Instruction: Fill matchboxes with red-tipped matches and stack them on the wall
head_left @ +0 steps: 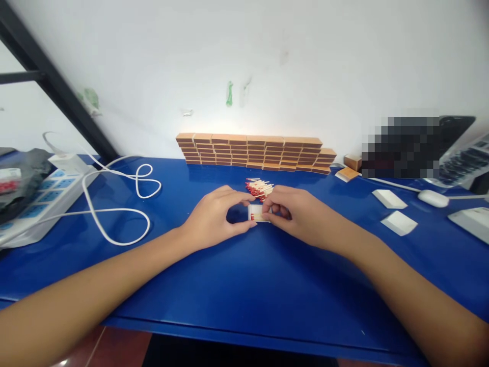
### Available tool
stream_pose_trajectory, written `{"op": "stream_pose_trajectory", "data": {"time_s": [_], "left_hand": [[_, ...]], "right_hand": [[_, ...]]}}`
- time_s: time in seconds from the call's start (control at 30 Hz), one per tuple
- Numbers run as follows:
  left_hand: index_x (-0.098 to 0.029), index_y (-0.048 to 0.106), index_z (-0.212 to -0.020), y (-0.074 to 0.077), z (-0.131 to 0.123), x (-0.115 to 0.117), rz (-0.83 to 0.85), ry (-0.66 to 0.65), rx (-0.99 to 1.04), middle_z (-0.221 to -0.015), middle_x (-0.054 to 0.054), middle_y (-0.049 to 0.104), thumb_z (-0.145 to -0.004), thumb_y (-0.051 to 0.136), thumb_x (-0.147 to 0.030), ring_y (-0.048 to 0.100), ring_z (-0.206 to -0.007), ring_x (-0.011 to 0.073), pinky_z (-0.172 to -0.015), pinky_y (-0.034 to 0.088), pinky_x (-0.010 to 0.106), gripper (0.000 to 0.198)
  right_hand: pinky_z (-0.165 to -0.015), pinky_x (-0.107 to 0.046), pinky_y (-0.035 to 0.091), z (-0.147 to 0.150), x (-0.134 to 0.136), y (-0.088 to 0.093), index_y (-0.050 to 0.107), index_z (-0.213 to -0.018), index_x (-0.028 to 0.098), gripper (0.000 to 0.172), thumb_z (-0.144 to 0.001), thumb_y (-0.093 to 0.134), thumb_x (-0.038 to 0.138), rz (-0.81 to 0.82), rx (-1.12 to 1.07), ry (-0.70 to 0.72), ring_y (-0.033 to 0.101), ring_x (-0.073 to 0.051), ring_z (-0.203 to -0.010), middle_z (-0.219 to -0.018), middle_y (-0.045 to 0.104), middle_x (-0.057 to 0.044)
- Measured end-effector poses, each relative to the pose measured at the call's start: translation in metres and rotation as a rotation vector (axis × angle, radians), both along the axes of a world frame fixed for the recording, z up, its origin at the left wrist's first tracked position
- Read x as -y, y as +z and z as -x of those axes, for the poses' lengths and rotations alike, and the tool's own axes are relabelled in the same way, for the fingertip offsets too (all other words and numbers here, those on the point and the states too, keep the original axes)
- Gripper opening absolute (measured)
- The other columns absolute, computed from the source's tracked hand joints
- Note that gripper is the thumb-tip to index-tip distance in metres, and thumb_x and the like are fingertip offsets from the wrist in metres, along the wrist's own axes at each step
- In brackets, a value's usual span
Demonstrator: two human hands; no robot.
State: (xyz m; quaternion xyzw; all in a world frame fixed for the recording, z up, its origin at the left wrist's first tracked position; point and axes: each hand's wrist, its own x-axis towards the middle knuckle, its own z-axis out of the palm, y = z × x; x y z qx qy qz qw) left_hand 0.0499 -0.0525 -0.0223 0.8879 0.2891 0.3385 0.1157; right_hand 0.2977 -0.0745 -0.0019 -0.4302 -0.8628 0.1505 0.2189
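A small white matchbox tray (256, 209) lies on the blue table in front of me, with a few red-headed matchsticks (258, 217) inside along its near side. My left hand (216, 216) curves around the tray's left end, thumb at the near edge and index finger at the far edge. From the right, my right hand (298, 211) reaches into the tray with thumb and fingers pinched on the pale ends of matchsticks; the fingers partly hide them. Just beyond the tray sits a loose pile of matches (262, 187), red heads mostly to the left.
Stacked matchboxes (248, 152) form a low wall at the back. Two white trays (399, 223) lie at the right, near a white mouse-like object (433, 198) and a pixelated dark object (401, 148). A white cable (114, 239) loops at the left beside a power strip (49, 199).
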Motion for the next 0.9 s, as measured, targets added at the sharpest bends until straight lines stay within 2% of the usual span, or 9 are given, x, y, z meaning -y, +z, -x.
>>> {"op": "stream_pose_trajectory", "data": {"time_s": [0.1,0.17,0.3,0.4,0.5,0.6,0.9], "left_hand": [[-0.021,0.073,-0.121,0.0,0.0,-0.001,-0.006,-0.002,-0.009,-0.112,0.004,0.08,-0.085,0.087,-0.03,0.072,-0.1,0.0225,-0.091,0.058,0.038,0.04],[-0.02,0.073,-0.121,0.0,-0.001,-0.001,-0.014,0.001,-0.01,-0.11,0.004,0.08,-0.085,0.088,-0.03,0.072,-0.1,0.0222,-0.091,0.058,0.037,0.041],[-0.021,0.072,-0.124,0.0,-0.001,-0.001,0.012,0.022,-0.016,-0.109,0.003,0.081,-0.086,0.086,-0.032,0.072,-0.102,0.0219,-0.093,0.058,0.037,0.042],[-0.021,0.072,-0.126,0.001,-0.001,0.0,0.047,0.024,-0.032,-0.109,0.002,0.081,-0.086,0.086,-0.034,0.072,-0.102,0.0219,-0.094,0.058,0.037,0.044],[-0.021,0.071,-0.127,0.001,-0.001,0.0,0.05,0.017,-0.035,-0.11,0.002,0.08,-0.087,0.085,-0.034,0.072,-0.104,0.0221,-0.094,0.057,0.037,0.044],[-0.02,0.071,-0.127,0.001,-0.001,0.001,0.038,0.012,-0.04,-0.11,0.003,0.08,-0.087,0.085,-0.033,0.072,-0.102,0.0219,-0.093,0.058,0.037,0.044],[-0.019,0.07,-0.127,0.002,-0.001,0.003,0.024,-0.007,-0.044,-0.109,0.003,0.08,-0.087,0.086,-0.032,0.071,-0.101,0.0223,-0.091,0.058,0.038,0.045]], "right_hand": [[-0.067,-0.03,0.044,-0.004,-0.002,0.007,0.072,-0.091,0.023,0.011,-0.095,0.062,0.023,-0.009,-0.017,-0.036,0.058,-0.017,-0.073,-0.087,0.066,-0.004],[-0.066,-0.031,0.043,-0.012,-0.007,0.011,0.072,-0.089,0.022,0.012,-0.095,0.062,0.026,-0.036,-0.006,-0.108,0.058,-0.017,-0.07,-0.083,0.066,-0.004],[-0.07,-0.033,0.044,-0.032,-0.022,0.01,0.074,-0.095,0.021,0.01,-0.09,0.067,0.027,-0.068,0.116,-0.221,0.062,-0.021,-0.077,-0.086,0.068,-0.006],[-0.072,-0.033,0.046,-0.039,-0.029,0.004,0.076,-0.101,0.022,0.014,-0.091,0.07,0.029,0.004,0.176,-0.217,0.064,-0.022,-0.081,-0.092,0.069,-0.007],[-0.072,-0.032,0.045,-0.037,-0.031,0.001,0.074,-0.094,0.022,0.01,-0.094,0.065,0.026,0.067,0.194,-0.204,0.063,-0.021,-0.08,-0.09,0.068,-0.006],[-0.07,-0.032,0.044,-0.033,-0.03,0.001,0.07,-0.087,0.021,0.014,-0.096,0.062,0.026,0.107,0.214,-0.208,0.062,-0.021,-0.078,-0.089,0.069,-0.007],[-0.068,-0.032,0.041,-0.028,-0.028,-0.001,0.069,-0.092,0.022,0.011,-0.097,0.061,0.029,0.115,0.151,-0.167,0.058,-0.019,-0.074,-0.083,0.066,-0.003]]}}
